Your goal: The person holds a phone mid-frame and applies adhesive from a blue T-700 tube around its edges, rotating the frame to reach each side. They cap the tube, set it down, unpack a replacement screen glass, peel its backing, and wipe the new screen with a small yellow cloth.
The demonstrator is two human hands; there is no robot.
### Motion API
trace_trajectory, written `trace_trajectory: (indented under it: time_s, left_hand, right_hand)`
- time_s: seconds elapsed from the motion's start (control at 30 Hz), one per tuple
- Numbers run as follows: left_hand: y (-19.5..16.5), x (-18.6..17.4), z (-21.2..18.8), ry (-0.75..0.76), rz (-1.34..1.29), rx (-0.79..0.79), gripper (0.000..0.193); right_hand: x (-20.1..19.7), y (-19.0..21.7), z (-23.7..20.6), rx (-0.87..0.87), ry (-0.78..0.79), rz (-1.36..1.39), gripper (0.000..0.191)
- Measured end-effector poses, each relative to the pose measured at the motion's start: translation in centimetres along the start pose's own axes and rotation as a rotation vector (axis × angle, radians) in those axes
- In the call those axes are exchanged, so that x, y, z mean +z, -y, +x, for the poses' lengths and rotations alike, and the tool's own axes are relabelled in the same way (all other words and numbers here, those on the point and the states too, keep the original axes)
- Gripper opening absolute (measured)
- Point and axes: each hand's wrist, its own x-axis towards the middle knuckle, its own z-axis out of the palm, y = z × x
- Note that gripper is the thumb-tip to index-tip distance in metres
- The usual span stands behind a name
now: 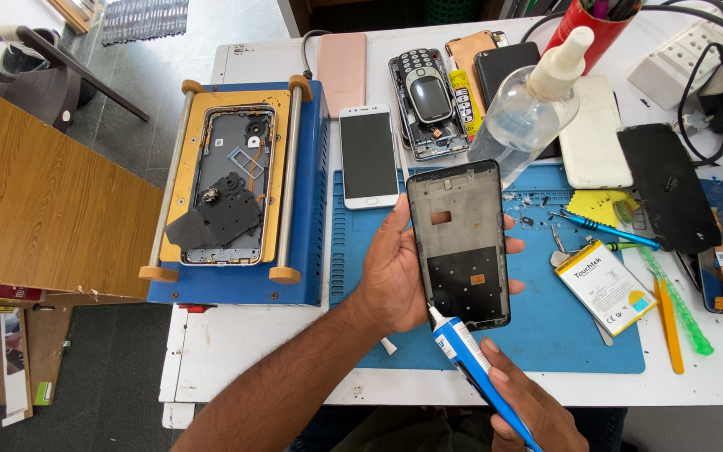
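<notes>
The left hand (397, 272) cradles a bare phone frame (459, 243) from behind, palm under its left edge, fingertips curling round the far edge on the right. The frame is a thin, dark grey rectangle with rounded corners, matte, with a small cut-out window near its upper part and a black patch lower down. It is held above the blue ribbed work mat (562, 335), its long axis running away from the person, top end leaning slightly to the left.

The right hand (533, 406) is closed round a blue-and-white glue tube (470, 356), a slim cylinder slanting up and to the left; its white nozzle tip touches the frame's lower left corner.

On the mat to the right lie a flat white-and-yellow battery (606, 286), a blue metal screwdriver (600, 226) and orange and green plastic pry tools (671, 322). A clear plastic squeeze bottle (525, 117) stands just behind the frame. A white smartphone (368, 156) lies face up to the left, beside a blue screen-separator machine (311, 192) with an opened phone (229, 184) clamped on its tan plate.
</notes>
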Motion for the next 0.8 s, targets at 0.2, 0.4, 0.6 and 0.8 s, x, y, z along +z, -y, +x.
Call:
trace_trajectory:
  time_s: [0.2, 0.4, 0.6, 0.8]
  left_hand:
    - [-0.1, 0.1, -0.1, 0.006, -0.018, 0.004, 0.088]
    - [-0.3, 0.2, -0.1, 0.014, -0.028, 0.010, 0.088]
    - [-0.4, 0.2, -0.1, 0.007, -0.057, 0.004, 0.088]
    - [-0.4, 0.1, -0.1, 0.020, -0.054, 0.004, 0.088]
  right_hand:
    - [0.4, -1.3, -0.6, -0.027, 0.015, -0.035, 0.067]
    - [0.8, -1.0, -1.4, 0.018, -0.007, 0.010, 0.065]
    - [0.6, -0.2, -1.1, 0.002, -0.029, -0.002, 0.067]
    - [-0.1, -0.2, -1.0, -0.034, 0.095, -0.026, 0.073]
